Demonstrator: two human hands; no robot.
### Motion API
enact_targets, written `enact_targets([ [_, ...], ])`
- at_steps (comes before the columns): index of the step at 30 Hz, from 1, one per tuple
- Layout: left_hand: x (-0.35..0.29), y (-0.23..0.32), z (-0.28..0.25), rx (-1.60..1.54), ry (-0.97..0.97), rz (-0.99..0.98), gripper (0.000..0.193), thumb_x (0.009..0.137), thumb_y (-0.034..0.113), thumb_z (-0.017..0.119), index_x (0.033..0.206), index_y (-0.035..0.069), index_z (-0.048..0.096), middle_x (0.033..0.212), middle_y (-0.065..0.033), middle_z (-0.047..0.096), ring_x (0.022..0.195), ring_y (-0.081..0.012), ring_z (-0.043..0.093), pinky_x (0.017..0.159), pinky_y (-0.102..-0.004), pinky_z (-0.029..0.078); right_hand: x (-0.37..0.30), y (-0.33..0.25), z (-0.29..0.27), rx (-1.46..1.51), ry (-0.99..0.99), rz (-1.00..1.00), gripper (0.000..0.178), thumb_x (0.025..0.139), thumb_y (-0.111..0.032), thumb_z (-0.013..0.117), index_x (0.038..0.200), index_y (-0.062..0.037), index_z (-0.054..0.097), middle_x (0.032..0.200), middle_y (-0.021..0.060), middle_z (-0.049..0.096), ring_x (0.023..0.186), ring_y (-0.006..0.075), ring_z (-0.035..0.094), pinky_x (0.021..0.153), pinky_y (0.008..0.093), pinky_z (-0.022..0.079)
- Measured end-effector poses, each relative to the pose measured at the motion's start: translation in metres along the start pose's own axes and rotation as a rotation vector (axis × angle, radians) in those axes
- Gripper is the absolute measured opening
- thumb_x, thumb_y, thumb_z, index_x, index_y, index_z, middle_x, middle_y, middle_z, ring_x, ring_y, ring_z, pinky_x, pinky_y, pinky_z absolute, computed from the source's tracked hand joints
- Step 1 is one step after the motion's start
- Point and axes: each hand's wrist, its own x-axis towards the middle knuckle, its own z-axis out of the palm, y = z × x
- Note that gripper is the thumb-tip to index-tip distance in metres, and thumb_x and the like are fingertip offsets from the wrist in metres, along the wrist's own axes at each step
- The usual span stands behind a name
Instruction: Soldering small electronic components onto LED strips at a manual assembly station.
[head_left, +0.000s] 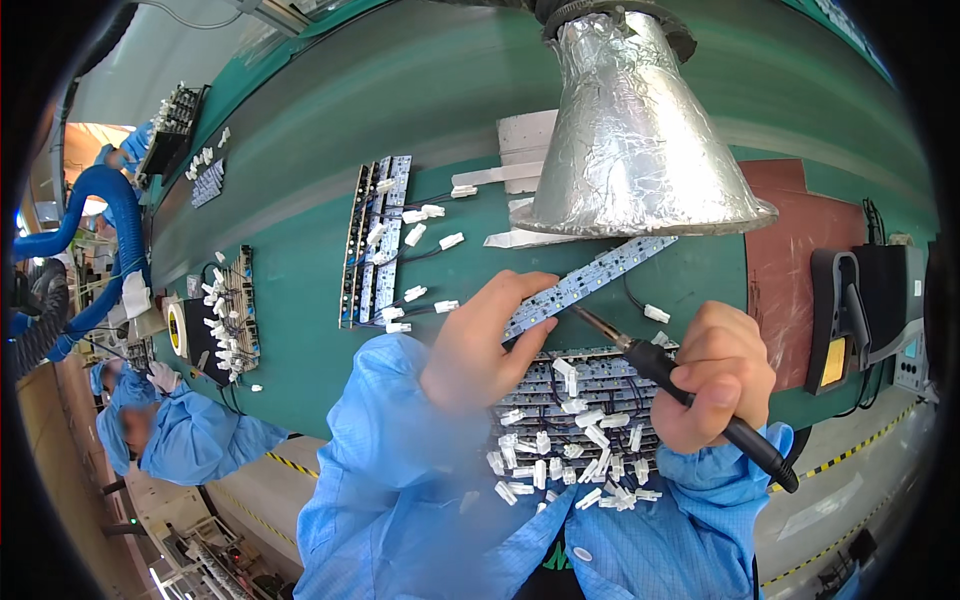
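Between thumb and fingers, my left hand (497, 332) grips a long, narrow LED circuit board (590, 283), tilted up toward the right under a foil-covered hood (640, 140). My right hand (718, 378) is closed round the black handle of a soldering iron (660, 372). The iron's tip points at the board's lower edge close to my left fingers; whether it touches I cannot tell. A white connector (655, 313) on a dark wire hangs beside the board's right part. Below both hands lies a stack of similar boards (590, 395) with many white connectors.
More LED boards (385, 235) with wired connectors lie left of centre. A soldering iron stand (832, 320) sits on a reddish-brown mat (785, 270) at right. Farther left are another board group (238, 310), a blue hose (120, 215) and a co-worker in blue (190, 425).
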Motion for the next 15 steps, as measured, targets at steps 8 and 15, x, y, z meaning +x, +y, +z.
enact_targets([
  [8, 0.0003, 0.0017, 0.0023, 0.022, 0.047, 0.086, 0.037, 0.078, -0.006, 0.071, 0.114, -0.001, 0.061, 0.097, -0.0175, 0.064, 0.085, -0.0336, 0.065, 0.075, -0.0367, 0.051, -0.0017, 0.0009, 0.0048, 0.022, -0.040, -0.003, 0.032, 0.097, -0.016, 0.043, 0.068, -0.0045, 0.043, 0.048, 0.0029, 0.036, 0.038, 0.0131, 0.032, 0.040, 0.0310, 0.023],
  [15, -0.0019, 0.0024, 0.0020, 0.016, 0.054, 0.087, 0.037, 0.078, -0.006, 0.071, 0.113, -0.001, 0.061, 0.098, -0.0175, 0.065, 0.087, -0.0338, 0.065, 0.075, -0.0368, 0.051, -0.0018, -0.0005, 0.0067, 0.026, -0.063, 0.001, 0.031, 0.097, -0.015, 0.043, 0.068, -0.0042, 0.042, 0.049, 0.0034, 0.036, 0.039, 0.0137, 0.032, 0.040, 0.0316, 0.024],
])
